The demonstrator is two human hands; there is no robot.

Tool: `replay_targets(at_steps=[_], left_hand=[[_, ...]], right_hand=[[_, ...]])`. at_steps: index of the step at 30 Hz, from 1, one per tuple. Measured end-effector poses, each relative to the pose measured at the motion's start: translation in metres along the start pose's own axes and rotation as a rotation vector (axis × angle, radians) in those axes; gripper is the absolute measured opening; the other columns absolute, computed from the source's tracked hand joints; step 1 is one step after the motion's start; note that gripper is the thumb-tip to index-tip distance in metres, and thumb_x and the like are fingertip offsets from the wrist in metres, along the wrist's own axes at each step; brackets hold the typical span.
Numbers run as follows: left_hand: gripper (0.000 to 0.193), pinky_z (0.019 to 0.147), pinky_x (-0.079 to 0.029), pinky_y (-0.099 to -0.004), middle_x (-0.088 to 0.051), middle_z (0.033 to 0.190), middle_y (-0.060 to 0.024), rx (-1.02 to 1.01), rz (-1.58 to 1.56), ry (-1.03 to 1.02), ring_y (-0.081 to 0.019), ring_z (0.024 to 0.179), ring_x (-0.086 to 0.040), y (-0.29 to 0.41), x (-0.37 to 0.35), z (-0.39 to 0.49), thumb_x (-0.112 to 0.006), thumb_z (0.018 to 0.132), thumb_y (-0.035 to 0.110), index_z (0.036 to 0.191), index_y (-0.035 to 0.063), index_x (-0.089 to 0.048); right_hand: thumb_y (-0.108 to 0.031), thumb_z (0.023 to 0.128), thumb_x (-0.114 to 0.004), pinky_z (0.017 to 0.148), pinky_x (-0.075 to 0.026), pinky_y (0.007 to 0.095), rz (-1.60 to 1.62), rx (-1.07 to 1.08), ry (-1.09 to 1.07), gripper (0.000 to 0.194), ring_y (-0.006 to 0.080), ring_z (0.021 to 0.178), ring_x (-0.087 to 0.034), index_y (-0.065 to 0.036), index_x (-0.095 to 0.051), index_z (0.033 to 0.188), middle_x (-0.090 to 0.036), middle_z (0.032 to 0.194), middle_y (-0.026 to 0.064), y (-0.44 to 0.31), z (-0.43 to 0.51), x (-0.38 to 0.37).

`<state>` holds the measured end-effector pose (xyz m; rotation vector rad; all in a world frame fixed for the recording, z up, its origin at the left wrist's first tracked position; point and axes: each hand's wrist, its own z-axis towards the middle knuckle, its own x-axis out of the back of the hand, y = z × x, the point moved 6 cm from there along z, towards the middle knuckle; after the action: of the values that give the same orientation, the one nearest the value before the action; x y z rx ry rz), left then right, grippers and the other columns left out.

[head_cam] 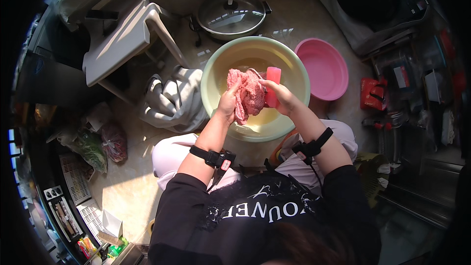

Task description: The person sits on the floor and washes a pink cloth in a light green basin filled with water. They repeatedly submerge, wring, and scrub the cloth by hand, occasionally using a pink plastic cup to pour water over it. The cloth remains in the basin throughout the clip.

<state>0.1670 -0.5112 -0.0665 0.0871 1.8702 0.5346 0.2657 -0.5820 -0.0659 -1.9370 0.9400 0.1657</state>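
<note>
Above the pale green basin (209, 81), my left hand (228, 102) grips a bunched pink textured cloth (253, 94) by its left side. Part of a darker edge shows along the cloth's upper right. My right hand (284, 97) is shut around a bright pink oblong block (272, 81), held upright against the cloth's right side. The block could be a brush or soap; its underside is hidden. My right fingertips reach to the cloth. Yellowish water (263, 118) lies in the basin below both hands.
A pink basin (323, 70) stands right of the green one. Behind is a lidded electric pan (231, 14). Grey cloth (176, 99) lies at left, near a plastic stool (121, 51). Bagged vegetables (88, 145) are on the left floor, a red bag (372, 94) at right.
</note>
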Motion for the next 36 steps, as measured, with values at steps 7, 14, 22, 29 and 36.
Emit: replay_targets(at_steps=[7,14,22,29,36], left_hand=[[0.066,0.094,-0.043,-0.0396,-0.050,0.123,-0.0117,-0.025,0.028,-0.070,-0.0240,0.113,-0.050,-0.001,-0.013,-0.002,-0.029,0.091,0.056,0.131,0.0054,-0.035],[0.088,0.098,-0.039,-0.0438,-0.040,0.135,-0.0118,0.108,-0.060,0.087,-0.0269,0.124,-0.040,-0.017,-0.011,-0.007,-0.015,0.080,0.074,0.136,0.0080,-0.029],[0.078,0.098,-0.038,-0.0461,-0.048,0.124,-0.0174,-0.096,-0.304,-0.096,-0.0316,0.113,-0.048,-0.001,-0.004,0.009,-0.020,0.086,0.065,0.130,0.0031,-0.036],[0.041,0.094,-0.041,-0.0362,-0.050,0.114,-0.0080,-0.201,-0.427,-0.221,-0.0233,0.102,-0.052,-0.017,-0.007,0.014,-0.030,0.096,0.041,0.119,0.0094,-0.042],[0.054,0.085,-0.048,-0.0358,-0.052,0.114,-0.0088,-0.028,-0.106,0.130,-0.0213,0.101,-0.054,-0.019,0.021,0.015,-0.027,0.094,0.051,0.123,0.0080,-0.042]], right_hand=[[-0.004,0.074,-0.055,0.071,-0.046,0.0286,0.104,0.200,0.003,0.016,0.0161,0.077,-0.057,-0.004,-0.055,0.090,-0.056,0.086,0.0044,-0.012,-0.007,-0.014],[0.001,0.072,-0.052,0.077,-0.045,0.0305,0.208,0.350,-0.150,0.033,0.0164,0.090,-0.054,-0.005,-0.050,0.104,-0.054,0.096,0.0052,-0.028,-0.035,-0.025],[-0.022,0.077,-0.068,0.082,-0.042,0.0291,-0.994,0.240,0.142,0.048,0.0185,0.092,-0.054,-0.001,-0.045,0.113,-0.053,0.104,0.0092,-0.016,-0.050,0.006],[-0.044,0.065,-0.074,0.088,-0.038,0.0438,-1.336,0.995,0.515,0.065,0.0330,0.104,-0.046,0.001,-0.048,0.103,-0.050,0.103,0.0158,-0.025,-0.033,-0.086],[-0.049,0.071,-0.068,0.083,-0.044,0.0398,-1.023,0.529,0.347,0.066,0.0349,0.096,-0.056,0.004,-0.045,0.102,-0.053,0.103,0.0235,-0.028,0.014,-0.045]])
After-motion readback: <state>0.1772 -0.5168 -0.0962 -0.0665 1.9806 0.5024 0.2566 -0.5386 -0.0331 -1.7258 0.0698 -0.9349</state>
